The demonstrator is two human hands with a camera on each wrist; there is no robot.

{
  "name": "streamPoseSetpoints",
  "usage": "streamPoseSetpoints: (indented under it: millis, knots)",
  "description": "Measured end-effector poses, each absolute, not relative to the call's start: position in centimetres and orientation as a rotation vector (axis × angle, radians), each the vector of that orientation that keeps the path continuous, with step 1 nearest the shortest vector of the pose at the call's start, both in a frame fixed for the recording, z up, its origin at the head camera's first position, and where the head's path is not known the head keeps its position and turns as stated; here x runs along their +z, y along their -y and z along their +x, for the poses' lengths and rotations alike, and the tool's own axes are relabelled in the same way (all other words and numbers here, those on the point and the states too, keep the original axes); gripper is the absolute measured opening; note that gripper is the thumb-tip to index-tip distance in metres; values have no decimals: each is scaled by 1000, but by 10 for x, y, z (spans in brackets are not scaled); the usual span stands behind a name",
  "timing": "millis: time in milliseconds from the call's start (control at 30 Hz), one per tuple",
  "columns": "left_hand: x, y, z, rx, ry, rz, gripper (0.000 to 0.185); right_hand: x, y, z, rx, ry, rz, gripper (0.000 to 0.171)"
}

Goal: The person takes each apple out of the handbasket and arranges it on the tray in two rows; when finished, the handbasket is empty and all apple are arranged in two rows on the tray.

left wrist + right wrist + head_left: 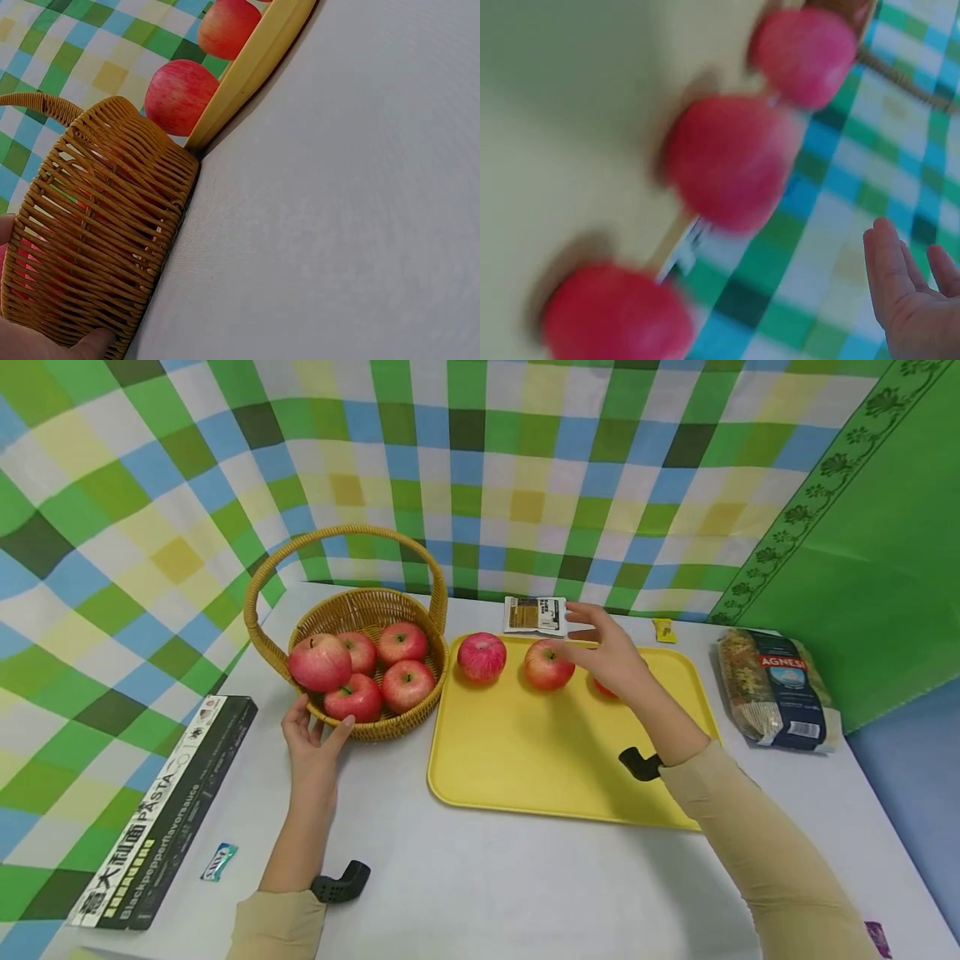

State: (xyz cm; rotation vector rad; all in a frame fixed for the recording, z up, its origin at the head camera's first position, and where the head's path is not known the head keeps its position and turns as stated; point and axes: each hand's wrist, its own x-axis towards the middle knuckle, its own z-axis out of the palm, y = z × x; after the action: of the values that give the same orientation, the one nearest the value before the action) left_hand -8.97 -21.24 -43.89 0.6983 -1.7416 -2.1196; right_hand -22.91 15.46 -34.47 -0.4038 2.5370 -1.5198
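Observation:
My left hand (311, 743) holds the near left side of a wicker basket (393, 724), its fingertips at the rim. In the left wrist view a thumb (94, 345) lies against the basket's woven side. Several red apples (408, 685) sit in the basket; one (320, 662) rests higher at the left rim. My right hand (611, 652) hovers over the back of a yellow tray (555, 768), fingers spread and holding nothing. Along the tray's back edge lie three apples: a left one (482, 658), a middle one (547, 666) near the right thumb, and a right one (603, 687) mostly hidden by the hand.
Behind the tray lies a white packet (535, 615), with a small yellow packet (664, 630) farther right. An Agnesi pasta bag (780, 689) lies right of the tray. A long pasta box (165, 810) and a small blue-green wrapper (219, 862) lie at left.

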Motion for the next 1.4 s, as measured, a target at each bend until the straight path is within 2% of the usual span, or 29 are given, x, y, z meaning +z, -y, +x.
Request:
streamPoseSetpoints:
  millis: [400, 600, 933, 1400]
  knots:
    - [-439, 213, -89, -2123, 1759, 694, 78, -353, -40, -219, -1472, -2393, -771, 73]
    - [-442, 211, -89, -2118, 1766, 690, 78, -363, 9, -207, -1472, -2286, -873, 74]
    - [-440, 213, -88, -2096, 1799, 687, 78, -366, 77, -200, -1359, -2394, -924, 82]
    - [-440, 212, -89, -2124, 1742, 666, 75, -374, 130, -199, -1262, -2551, -744, 87]
